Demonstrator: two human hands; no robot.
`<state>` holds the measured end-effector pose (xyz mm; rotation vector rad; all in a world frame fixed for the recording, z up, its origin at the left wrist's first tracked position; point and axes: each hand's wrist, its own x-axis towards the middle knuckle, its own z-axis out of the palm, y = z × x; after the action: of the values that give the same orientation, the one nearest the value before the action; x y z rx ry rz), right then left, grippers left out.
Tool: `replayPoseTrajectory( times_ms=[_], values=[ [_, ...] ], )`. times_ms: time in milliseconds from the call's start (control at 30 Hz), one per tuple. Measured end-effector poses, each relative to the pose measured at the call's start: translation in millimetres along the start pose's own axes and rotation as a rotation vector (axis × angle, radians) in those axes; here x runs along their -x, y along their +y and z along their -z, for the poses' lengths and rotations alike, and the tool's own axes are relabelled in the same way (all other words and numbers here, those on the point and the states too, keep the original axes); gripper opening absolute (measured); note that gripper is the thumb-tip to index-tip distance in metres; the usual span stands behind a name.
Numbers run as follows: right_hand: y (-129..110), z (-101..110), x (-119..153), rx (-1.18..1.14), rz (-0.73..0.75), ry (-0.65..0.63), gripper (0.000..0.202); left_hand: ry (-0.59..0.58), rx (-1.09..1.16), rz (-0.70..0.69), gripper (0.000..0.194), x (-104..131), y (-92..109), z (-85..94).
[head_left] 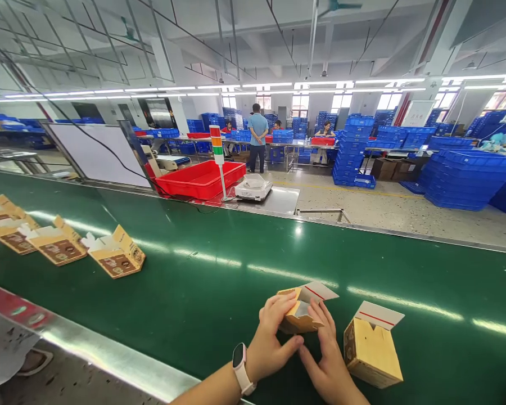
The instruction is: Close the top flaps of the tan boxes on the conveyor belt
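Both of my hands are on a small yellow carton (301, 322) over the green belt (219, 298). My left hand (274, 334), with a watch at the wrist, wraps round its left side. My right hand (325, 351) lies against its right side, fingers on a flap. A white flap with a red line sticks up at the carton's far side. Just right of my right hand stands another yellow carton (373, 351), its white flap with a red line raised.
Several brown and yellow cartons with raised flaps (118, 256) lie on the belt at left. Beyond the belt are a red bin (200, 179), a signal light (217, 146), a white scale (253, 187) and stacked blue crates (352, 152). A person (258, 135) stands farther back.
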<state>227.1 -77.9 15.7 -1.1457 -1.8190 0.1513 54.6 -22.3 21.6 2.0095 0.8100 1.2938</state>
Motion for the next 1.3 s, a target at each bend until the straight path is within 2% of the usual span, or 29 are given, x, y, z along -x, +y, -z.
replayPoseTrajectory(
  times_ms=[100,300,400,500,567,667,800,867,933,1033,1133,1300],
  values=[
    [9,2,-2,-0.098,-0.079,-0.001,0.05,-0.036,-0.181,-0.074,0.043,4,5,-1.1],
    [12,-2,-2,-0.092,-0.135,0.033,0.049,-0.179,-0.403,-0.168,0.038,-6,2,14.9],
    [7,-6,-4,-0.121,-0.145,0.1,0.039,-0.239,-0.417,-0.148,0.032,-13,6,16.0],
    [-1,-10,-8,-0.153,-0.149,0.209,0.026,-0.24,-0.362,-0.122,0.023,-23,14,10.9],
    [-6,-12,-11,-0.14,-0.182,0.312,0.021,-0.235,-0.291,-0.094,0.028,-30,19,3.2],
    [-8,-14,-14,-0.122,-0.291,0.5,0.023,-0.198,-0.205,0.013,0.035,-38,26,-13.3],
    [-2,-14,-17,-0.195,-0.506,0.614,0.034,-0.036,-0.038,0.297,0.012,-49,27,-32.4],
    [2,-13,-18,-0.281,-0.646,0.648,0.04,0.001,0.049,0.427,0.034,-57,27,-36.3],
    [6,-13,-20,-0.41,-0.789,0.669,0.051,-0.046,0.121,0.526,0.054,-66,26,-36.0],
    [10,-12,-24,-0.576,-0.922,0.61,0.065,-0.197,0.311,0.716,0.066,-77,22,-31.2],
    [13,-11,-28,-0.642,-0.963,0.531,0.067,-0.306,0.463,0.849,0.063,-83,15,-28.7],
    [23,-3,-25,-0.684,-0.959,0.425,0.064,-0.401,0.548,0.905,0.05,-90,11,-43.0]
  ],
)
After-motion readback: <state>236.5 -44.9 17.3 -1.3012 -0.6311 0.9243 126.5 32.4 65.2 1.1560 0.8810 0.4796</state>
